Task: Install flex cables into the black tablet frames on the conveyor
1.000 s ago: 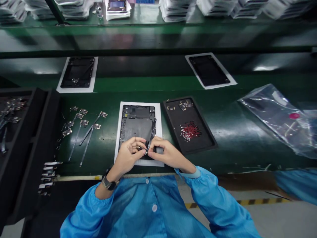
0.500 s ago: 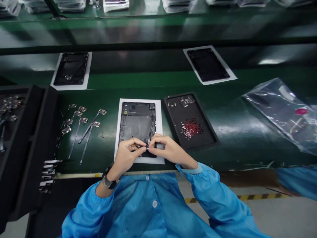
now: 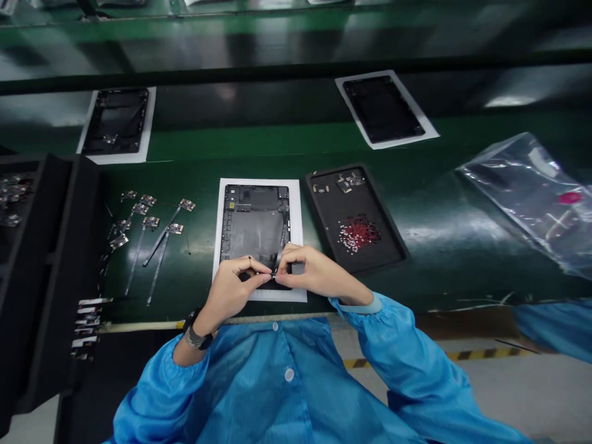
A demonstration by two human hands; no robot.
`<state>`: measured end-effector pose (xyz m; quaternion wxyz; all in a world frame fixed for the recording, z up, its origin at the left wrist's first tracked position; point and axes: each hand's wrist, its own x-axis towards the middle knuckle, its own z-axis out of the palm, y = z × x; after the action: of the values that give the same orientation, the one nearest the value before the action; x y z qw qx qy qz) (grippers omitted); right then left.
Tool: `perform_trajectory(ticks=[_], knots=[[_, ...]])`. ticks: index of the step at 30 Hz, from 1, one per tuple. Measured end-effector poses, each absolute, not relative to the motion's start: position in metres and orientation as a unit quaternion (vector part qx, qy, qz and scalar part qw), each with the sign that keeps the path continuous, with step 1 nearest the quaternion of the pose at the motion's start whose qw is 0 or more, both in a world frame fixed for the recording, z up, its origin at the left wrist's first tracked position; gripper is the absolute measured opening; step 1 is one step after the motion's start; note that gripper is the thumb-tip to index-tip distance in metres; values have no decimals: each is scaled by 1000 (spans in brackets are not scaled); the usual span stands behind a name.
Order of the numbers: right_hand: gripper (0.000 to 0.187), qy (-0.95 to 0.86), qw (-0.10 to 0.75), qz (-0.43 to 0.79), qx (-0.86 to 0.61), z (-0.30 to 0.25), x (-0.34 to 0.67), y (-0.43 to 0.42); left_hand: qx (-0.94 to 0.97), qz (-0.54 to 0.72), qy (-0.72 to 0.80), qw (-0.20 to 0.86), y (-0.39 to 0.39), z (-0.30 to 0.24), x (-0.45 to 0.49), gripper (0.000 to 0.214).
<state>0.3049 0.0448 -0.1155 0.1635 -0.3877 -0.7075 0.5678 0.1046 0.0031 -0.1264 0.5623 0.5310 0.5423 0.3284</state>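
Both hands are down low over the open tablet shell (image 3: 256,225), right at its near edge. The left hand (image 3: 234,287) has thumb and forefinger pressed together, and the right hand (image 3: 309,277) meets it tip to tip. Between them they are pinching a small part (image 3: 274,275) at the shell's near right corner. The other fingers (image 3: 289,253) of the right hand curl over the top, so what lies beneath them is hidden. Whether the part is touching the shell or held just above it, I cannot tell.

Just beyond the fingers, a thin dark strip (image 3: 283,237) runs along the shell's right edge and away from them. The shell lies on a white sheet (image 3: 217,246) on the green desk (image 3: 462,246).

Right of the fingers, just beside the sheet, sits a black tray (image 3: 370,259) with a scatter of tiny red and white bits (image 3: 358,233) in it. Left of the fingers, well apart from them, a row of ribbon cables (image 3: 157,243) with small boards at their ends lies on the desk. Beyond those are black bins (image 3: 46,246).

Far beyond the fingers, two more shells on white sheets lie to the left (image 3: 115,120) and to the right (image 3: 382,108). A clear plastic bag (image 3: 522,197) sprawls far off to the right. There is a watch (image 3: 194,336) on the left wrist, and blue sleeves on both arms.
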Motion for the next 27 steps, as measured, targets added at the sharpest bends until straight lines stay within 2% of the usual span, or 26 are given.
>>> perform_trajectory(ticks=[11,21,27], knots=[[11,-717,151,566,-378,-115,306,47,518,317,540,583,5,-126,104,6],[14,-723,214,548,-361,-124,308,41,417,319,575,628,5,-125,108,12],[23,-704,227,567,-364,-126,310,41,391,311,578,646,11,-120,110,12]])
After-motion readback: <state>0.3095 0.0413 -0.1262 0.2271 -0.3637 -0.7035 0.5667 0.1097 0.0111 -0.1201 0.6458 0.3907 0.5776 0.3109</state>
